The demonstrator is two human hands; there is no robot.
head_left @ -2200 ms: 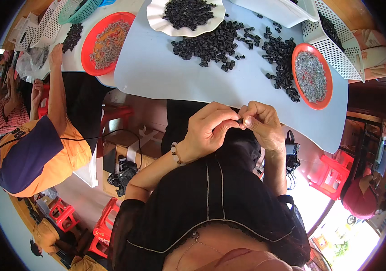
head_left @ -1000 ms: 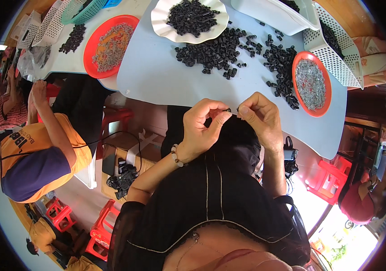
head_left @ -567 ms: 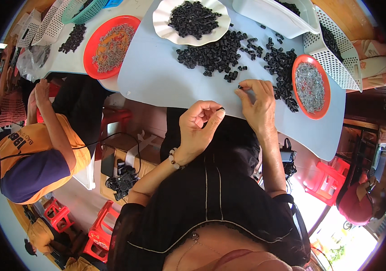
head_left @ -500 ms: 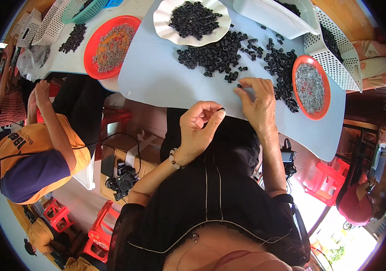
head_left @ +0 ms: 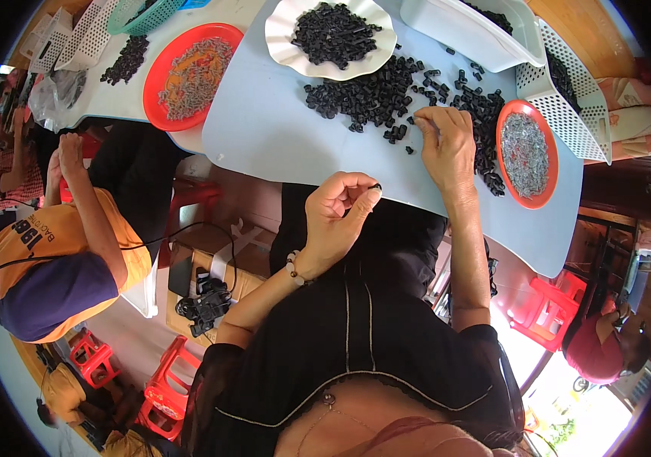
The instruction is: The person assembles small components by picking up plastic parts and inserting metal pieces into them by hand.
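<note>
My left hand (head_left: 338, 217) is held off the front edge of the table, with thumb and forefinger pinched on a small black plastic piece (head_left: 375, 186). At the near side of a loose heap of black plastic pieces (head_left: 367, 95), my right hand (head_left: 447, 148) has its thumb and forefinger drawn together. What lies between those fingertips, if anything, is too small to make out. A single black piece (head_left: 409, 150) lies on the table just below the right fingertips. More black pieces (head_left: 485, 137) spread to the right of this hand.
A white scalloped plate (head_left: 276, 46) of black pieces stands at the back. To the right are a white tub (head_left: 478, 38), a perforated white basket (head_left: 573, 99) and an orange dish (head_left: 502, 164) of small clear or metallic parts. A red plate (head_left: 159, 110) is at the left, where a co-worker (head_left: 74, 259) sits.
My right hand has moved away from me, from near the table's front edge to the black heap; a single piece now shows below it. The left hand keeps its pinch.
</note>
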